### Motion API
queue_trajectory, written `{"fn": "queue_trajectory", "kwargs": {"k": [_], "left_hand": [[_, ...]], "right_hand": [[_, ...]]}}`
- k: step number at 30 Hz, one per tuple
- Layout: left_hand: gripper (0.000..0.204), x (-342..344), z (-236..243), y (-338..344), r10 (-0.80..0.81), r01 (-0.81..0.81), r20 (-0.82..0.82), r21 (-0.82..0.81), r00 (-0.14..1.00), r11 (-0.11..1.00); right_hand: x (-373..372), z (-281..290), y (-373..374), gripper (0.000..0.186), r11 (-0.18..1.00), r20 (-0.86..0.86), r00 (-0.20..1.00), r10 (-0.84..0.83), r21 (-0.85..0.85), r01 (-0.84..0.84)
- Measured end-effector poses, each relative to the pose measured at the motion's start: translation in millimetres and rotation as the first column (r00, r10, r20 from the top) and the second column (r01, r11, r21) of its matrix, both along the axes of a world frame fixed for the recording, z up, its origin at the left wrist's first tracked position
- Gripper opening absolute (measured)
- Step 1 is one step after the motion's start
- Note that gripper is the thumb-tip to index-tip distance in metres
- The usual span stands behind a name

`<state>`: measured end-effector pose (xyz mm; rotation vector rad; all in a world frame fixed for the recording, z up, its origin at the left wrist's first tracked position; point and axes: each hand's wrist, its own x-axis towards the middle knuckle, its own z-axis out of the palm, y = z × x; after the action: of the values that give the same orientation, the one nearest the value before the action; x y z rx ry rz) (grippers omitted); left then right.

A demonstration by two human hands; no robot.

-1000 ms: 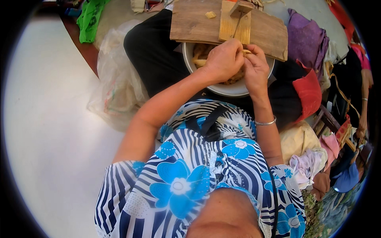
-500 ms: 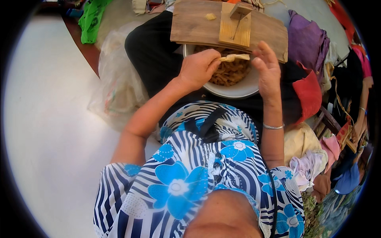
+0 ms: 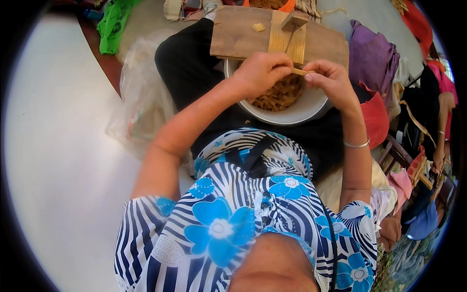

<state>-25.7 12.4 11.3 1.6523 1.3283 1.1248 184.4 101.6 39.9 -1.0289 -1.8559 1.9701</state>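
My left hand (image 3: 260, 74) and my right hand (image 3: 336, 86) pinch a pale yellowish-brown strip (image 3: 299, 71) between them, stretched level from one to the other. Below it a white bowl (image 3: 287, 120) rests at my lap, with many curled brown strips (image 3: 278, 96) inside. Across the bowl's far side lies a wooden board (image 3: 233, 36). A lighter plank (image 3: 278, 38) is fixed on it, carrying an upright wooden block (image 3: 295, 19) and a thin dark line that could be a wire or blade. One small pale piece (image 3: 259, 27) sits on the board's left part.
On the left are a clear plastic bag (image 3: 138, 92) and a green bag (image 3: 113, 27). Beyond the board, an orange-rimmed container (image 3: 289, 6) holds more brown pieces. Purple cloth (image 3: 372, 53) and red cloth (image 3: 377, 126) lie at right, where another person's arm (image 3: 443, 121) shows.
My right hand, open and apart before, has closed on the strip's free end. My left hand has shifted slightly right, and the strip now runs between both hands.
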Motion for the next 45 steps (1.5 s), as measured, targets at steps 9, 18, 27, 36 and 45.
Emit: {"fn": "queue_trajectory", "kwargs": {"k": [9, 18, 27, 36, 45], "left_hand": [[0.016, -34, -13, 44, 0.107, -0.020, 0.266, -0.311, 0.958, 0.950], [0.018, -35, -38, 61, 0.224, -0.257, -0.273, -0.092, 0.936, 0.962], [0.012, 13, 6, 3, 0.217, 0.043, 0.447, -0.504, 0.868, 0.863], [0.028, -10, 18, -4, -0.085, 0.146, 0.216, -0.281, 0.973, 0.948], [0.022, 44, 76, -19, 0.024, 0.184, 0.730, -0.204, 0.683, 0.961]], "right_hand": [[-28, -23, 13, 0.015, 0.937, -0.068, 0.942, -0.328, 0.099, 0.334], [-44, -53, 24, 0.013, 0.583, 0.100, 0.945, -0.313, 0.805, 0.108], [-61, -6, -47, 0.008, 0.379, -0.014, 0.945, -0.327, 0.914, 0.145], [-16, 17, -57, 0.016, 0.988, 0.188, 0.979, 0.075, 0.115, -0.098], [-27, 53, -76, 0.027, 0.806, -0.344, 0.799, -0.493, 0.165, 0.568]]}}
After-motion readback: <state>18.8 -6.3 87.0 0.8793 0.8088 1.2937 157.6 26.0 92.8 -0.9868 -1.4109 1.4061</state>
